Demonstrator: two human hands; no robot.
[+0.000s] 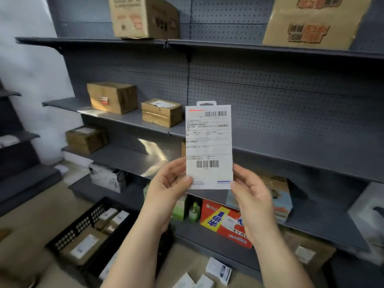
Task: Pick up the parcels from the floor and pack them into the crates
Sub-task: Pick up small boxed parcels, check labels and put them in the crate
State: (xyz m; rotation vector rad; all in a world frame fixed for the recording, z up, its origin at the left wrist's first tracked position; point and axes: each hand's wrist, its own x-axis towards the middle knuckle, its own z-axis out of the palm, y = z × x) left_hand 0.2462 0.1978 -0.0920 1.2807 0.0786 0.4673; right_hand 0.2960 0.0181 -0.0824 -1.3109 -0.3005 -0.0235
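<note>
- Both hands grip one flat white parcel [208, 146]: your left hand [168, 183] and right hand [252, 192] pinch its lower corners.
- Upright, label toward you, presumably for reading.
- Black crate [83, 223] sits below left, part-filled.

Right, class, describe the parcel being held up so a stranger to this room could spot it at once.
Face the grey shelves. In front of their middle, the left hand and right hand hold a flat parcel upright by its bottom corners. Unlike the brown boxes on the shelves, it is thin and white, with a hang tab on top and a barcoded label.
</note>
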